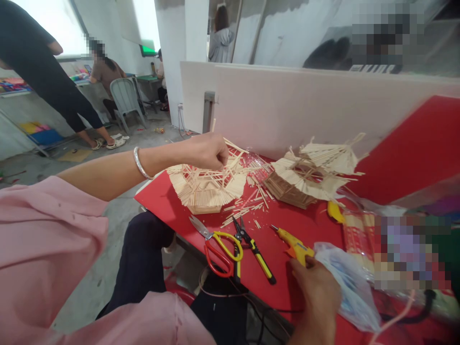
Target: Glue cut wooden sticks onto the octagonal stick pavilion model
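My left hand (207,151) is closed over the top of a model roof of thin wooden sticks (206,184) on the red table (172,206), with its fingers curled on the sticks. My right hand (316,287) rests near the table's front edge, with its fingers around the handle of a yellow glue gun (293,243) whose nozzle points left. A second stick model (312,172) stands further right. Loose sticks (247,203) lie between the two models.
Red and yellow scissors (219,247) and black and yellow cutters (253,249) lie in front of the models. A plastic bag (350,285) is beside my right hand. A white partition (287,105) backs the table. Other people sit and stand at the far left.
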